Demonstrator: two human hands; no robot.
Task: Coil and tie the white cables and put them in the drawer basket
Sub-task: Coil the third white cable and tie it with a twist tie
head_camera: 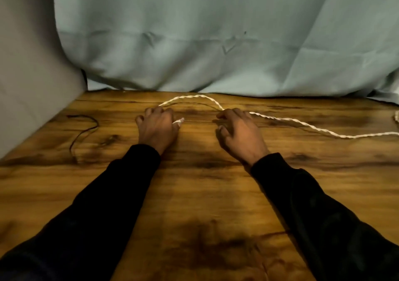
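The left hand (156, 127) is pinching the twisted white cable (280, 119) end; the right hand (239, 129) is gripping it further along, arching 1 loop above the brown wooden counter (194, 194); the free length trailing right is risking snagging, springing the loop open.

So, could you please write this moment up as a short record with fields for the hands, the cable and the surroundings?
left hand: left hand grips one end of the white cable; the tip sticks out by the thumb
right hand: right hand holds the cable further along
cable: arches between the hands, then trails right across the wooden table to the frame edge; not yet coiled
other: thin dark wire lies at the left; grey-green cloth hangs behind
drawer basket: not in view
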